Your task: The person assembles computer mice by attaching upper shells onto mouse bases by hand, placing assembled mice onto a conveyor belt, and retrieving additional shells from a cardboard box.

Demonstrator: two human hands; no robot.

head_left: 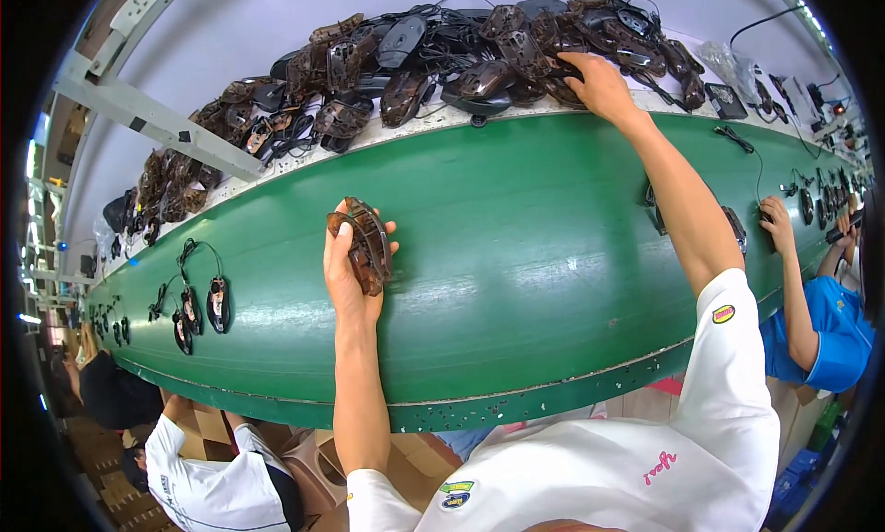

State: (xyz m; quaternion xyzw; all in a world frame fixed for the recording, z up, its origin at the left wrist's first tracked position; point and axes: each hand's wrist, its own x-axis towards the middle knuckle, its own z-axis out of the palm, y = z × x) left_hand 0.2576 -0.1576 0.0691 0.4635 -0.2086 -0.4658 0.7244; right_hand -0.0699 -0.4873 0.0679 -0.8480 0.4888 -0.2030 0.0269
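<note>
Left grip: left hand (348, 272) closed around a brown translucent mouse shell (362, 243), above mid green belt (516, 283).
Right grip: right hand (599, 85) reaching into shell pile (442, 57) at far edge; closure unclear.
Handling: likely light, rigid, brittle plastic; best held by side rims.

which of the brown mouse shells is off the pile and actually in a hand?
The translucent brown mouse shell gripped in the left hand, held over the green belt. The other shells lie heaped in the pile on the far shelf, where the right hand reaches.

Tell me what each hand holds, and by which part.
Left hand grips a brown translucent mouse shell by its side edge. Right hand reaches into the pile of mouse parts; its grasp cannot be told.
</note>
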